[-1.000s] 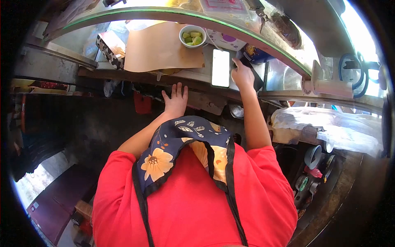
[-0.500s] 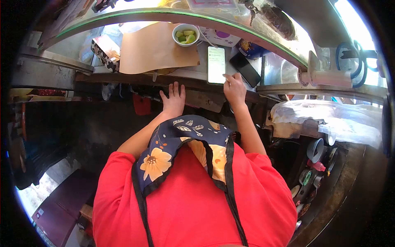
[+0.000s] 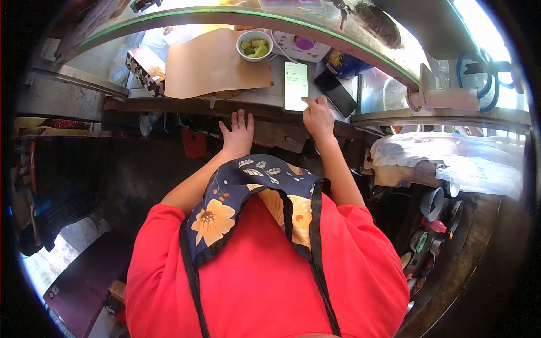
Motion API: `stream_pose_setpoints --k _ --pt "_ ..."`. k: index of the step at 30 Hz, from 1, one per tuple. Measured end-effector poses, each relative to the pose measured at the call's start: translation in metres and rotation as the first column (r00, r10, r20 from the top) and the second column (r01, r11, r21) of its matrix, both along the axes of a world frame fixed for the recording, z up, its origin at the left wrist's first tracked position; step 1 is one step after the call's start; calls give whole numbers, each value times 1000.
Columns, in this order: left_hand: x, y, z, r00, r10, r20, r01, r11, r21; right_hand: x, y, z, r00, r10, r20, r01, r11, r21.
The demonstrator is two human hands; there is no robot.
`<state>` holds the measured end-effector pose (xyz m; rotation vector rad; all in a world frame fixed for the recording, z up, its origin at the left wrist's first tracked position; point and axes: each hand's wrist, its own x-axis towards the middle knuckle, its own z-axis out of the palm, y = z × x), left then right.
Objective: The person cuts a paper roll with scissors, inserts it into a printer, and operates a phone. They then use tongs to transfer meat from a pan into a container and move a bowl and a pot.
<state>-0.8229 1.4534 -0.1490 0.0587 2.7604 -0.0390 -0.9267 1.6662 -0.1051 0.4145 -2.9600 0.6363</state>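
My left hand point(image 3: 237, 134) rests with its fingers spread at the front edge of the counter, below a sheet of brown paper point(image 3: 208, 70). It holds nothing. At the lower right corner of a lit smartphone point(image 3: 296, 86), my right hand point(image 3: 319, 119) points its index finger at the screen, the other fingers bent in and nothing held. The smartphone lies flat with a pale screen showing lines of small text. Just right of it lies a dark phone point(image 3: 336, 93), its screen black. A white bowl of cut green limes point(image 3: 255, 47) sits on the brown paper's right part.
A glass shelf edge point(image 3: 225, 10) arches over the counter. Behind the phones are a white box with a purple spot point(image 3: 301, 45) and a blue packet point(image 3: 345, 63). A patterned box point(image 3: 145, 70) stands left. White plastic sheeting point(image 3: 451, 160) and several bowls point(image 3: 432, 204) are at right.
My right hand has shifted slightly left and up, its index fingertip now over the smartphone's lower right screen. My left hand stays put. The view has tilted a little.
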Motion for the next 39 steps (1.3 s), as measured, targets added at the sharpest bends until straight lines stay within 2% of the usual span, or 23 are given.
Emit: stream_pose_setpoints --k 3,5,9,11,12,17,20,24,28,30,32,35,39 --pt "1 0 -1 1000 -2 -4 2 1000 2 -1 2 7 1000 4 -23 -5 999 -51" --pt "1 -1 -2 1000 -3 -11 3 1000 5 3 6 13 990 -53 -131 32 987 -158" --pt "0 1 10 1000 -12 21 11 1000 21 21 24 1 982 -73 -177 37 979 -200" --pt "0 1 12 999 -11 48 10 1000 19 42 26 -2 996 -61 -70 43 971 -236" --pt "0 1 11 999 0 51 -2 999 36 53 26 -7 995 -64 -71 46 970 -237" --pt "0 4 12 998 16 57 -19 998 53 96 20 -31 993 83 79 -57 956 -288" --pt "1 6 17 996 13 86 -16 999 37 87 14 -20 1000 26 -12 -28 943 -333" --pt "3 6 11 1000 14 28 -15 999 33 56 11 -4 990 -29 -136 -13 953 -301" --pt "4 6 10 1000 17 13 -18 1000 23 37 9 2 988 -45 -147 10 972 -233" --pt "5 5 6 1000 20 -8 -20 1000 20 35 10 0 991 -39 -129 9 974 -228" --pt "5 4 4 999 23 -30 -22 1000 18 34 11 -2 992 -103 -78 90 984 -157" --pt "3 4 12 999 22 38 -23 1000 22 35 19 -12 992 -128 -12 127 989 -71" --pt "2 5 11 998 33 47 -35 999 35 39 23 -14 996 -94 7 94 995 -44"
